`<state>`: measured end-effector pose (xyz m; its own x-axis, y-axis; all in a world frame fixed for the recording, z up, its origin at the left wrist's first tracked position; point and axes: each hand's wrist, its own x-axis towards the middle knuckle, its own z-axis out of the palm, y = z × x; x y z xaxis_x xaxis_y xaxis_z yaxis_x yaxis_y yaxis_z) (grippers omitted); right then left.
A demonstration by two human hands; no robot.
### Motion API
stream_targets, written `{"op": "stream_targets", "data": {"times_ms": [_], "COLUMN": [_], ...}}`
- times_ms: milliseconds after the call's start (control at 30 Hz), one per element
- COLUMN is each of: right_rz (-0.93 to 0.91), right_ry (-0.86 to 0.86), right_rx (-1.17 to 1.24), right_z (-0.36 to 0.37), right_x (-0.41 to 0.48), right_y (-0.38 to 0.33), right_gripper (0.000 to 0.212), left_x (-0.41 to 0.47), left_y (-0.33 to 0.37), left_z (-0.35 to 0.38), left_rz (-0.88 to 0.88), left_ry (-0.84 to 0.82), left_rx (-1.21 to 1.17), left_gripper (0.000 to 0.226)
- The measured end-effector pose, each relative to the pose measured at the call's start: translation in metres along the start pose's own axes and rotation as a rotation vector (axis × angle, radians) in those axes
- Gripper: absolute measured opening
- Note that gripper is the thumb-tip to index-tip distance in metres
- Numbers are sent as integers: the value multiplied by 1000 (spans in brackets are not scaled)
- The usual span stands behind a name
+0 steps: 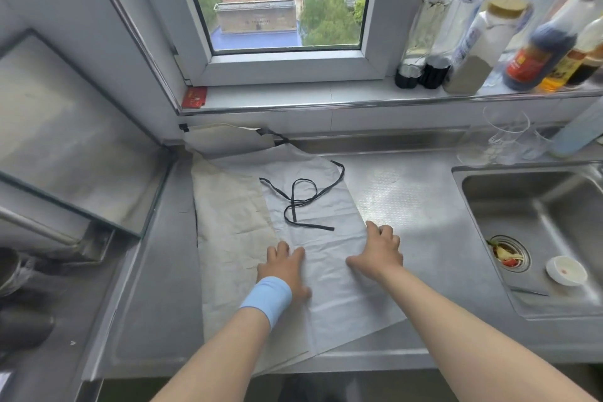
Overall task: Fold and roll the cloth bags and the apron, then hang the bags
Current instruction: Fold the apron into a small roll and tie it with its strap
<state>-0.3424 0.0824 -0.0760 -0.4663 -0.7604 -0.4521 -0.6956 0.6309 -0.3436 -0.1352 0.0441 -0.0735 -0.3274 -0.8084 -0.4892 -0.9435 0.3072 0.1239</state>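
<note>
A pale grey apron [329, 202] lies spread flat on the steel counter [421, 206], its black ties [303, 197] looped loosely on top. Under it and to the left lies a beige cloth bag [228, 215], with a black-trimmed edge propped against the back wall. My left hand [287, 268], with a blue wristband, presses flat on the apron near the seam with the beige cloth. My right hand [380, 250] rests on the apron's right edge with fingers bent down onto the fabric; whether it pinches the edge is unclear.
A steel sink [535, 222] with food scraps in its drain and a white lid lies to the right. Bottles and jars [483, 42] line the window sill. Clear glasses [505, 130] stand behind the sink. A glass-topped stove cover [65, 140] sits at left.
</note>
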Motion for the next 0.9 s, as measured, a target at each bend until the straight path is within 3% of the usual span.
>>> {"op": "stream_targets", "data": {"times_ms": [167, 367, 433, 500, 567, 667, 767, 900], "right_rz": [-12, 62, 37, -11, -113, -290, -423, -419], "right_ry": [25, -90, -171, -257, -358, -484, -521, -821], "right_rx": [-61, 177, 387, 565, 612, 559, 446, 332], "right_z": [2, 1, -9, -24, -42, -60, -59, -29], "right_x": [-11, -20, -22, -26, -34, -51, -73, -95], "right_y": [6, 5, 3, -4, -20, -58, -99, -138], "right_gripper": [61, 37, 32, 37, 47, 51, 48, 44], "left_x": [-3, -6, -5, -9, -18, -35, -47, -63], "left_y": [3, -1, -8, -15, -20, -28, -44, -74], "left_z": [12, 10, 2, -13, -31, -58, -78, -85], "left_rz": [-43, -23, -27, -69, -96, -169, -235, -342], "left_ry": [8, -12, -31, -102, -178, -212, -234, -251], "left_rx": [25, -52, -230, -604, -928, -1169, -1441, -1491], "left_gripper": [91, 98, 95, 82, 59, 33, 52, 74]}}
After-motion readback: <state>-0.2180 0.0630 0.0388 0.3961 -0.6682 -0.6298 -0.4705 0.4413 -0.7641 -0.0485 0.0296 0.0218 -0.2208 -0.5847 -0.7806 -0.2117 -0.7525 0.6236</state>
